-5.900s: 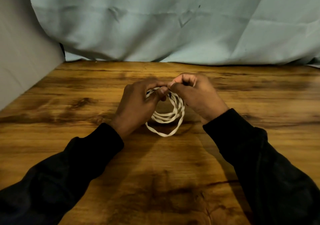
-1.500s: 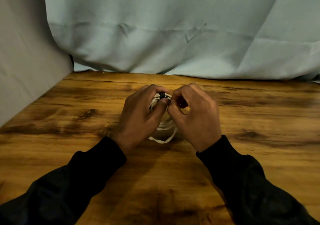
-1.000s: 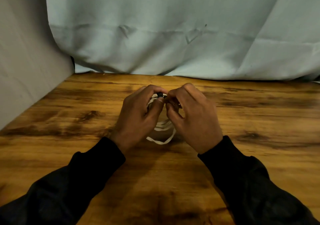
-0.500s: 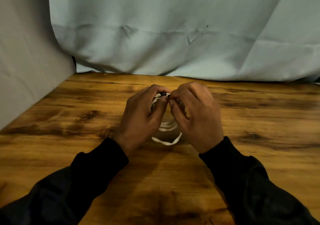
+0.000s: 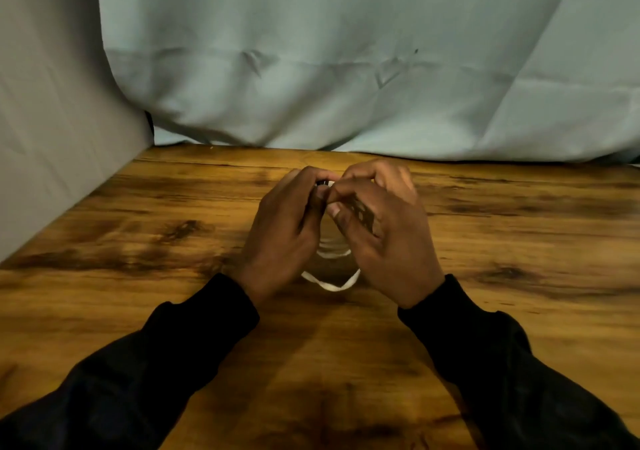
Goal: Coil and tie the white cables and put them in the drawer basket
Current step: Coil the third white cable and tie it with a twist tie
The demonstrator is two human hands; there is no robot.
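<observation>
A coiled white cable (image 5: pixel 330 285) hangs between both hands over the middle of the wooden table (image 5: pixel 138 276). My left hand (image 5: pixel 287 235) grips the coil's top from the left, thumb and fingers closed on it. My right hand (image 5: pixel 384 235) pinches the same spot from the right. A small dark tie (image 5: pixel 322 183) shows at the top of the coil between the fingertips. Only the lowest loops of the cable show below the palms; the rest is hidden. No drawer basket is in view.
A pale blue cloth (image 5: pixel 346 69) hangs along the table's far edge. A grey wall panel (image 5: pixel 52 120) stands at the left edge. Black sleeves cover both forearms.
The hands have closed in together on the coil's top and shifted slightly. More of the cable is now hidden behind the palms, and a dark tie has appeared at the top.
</observation>
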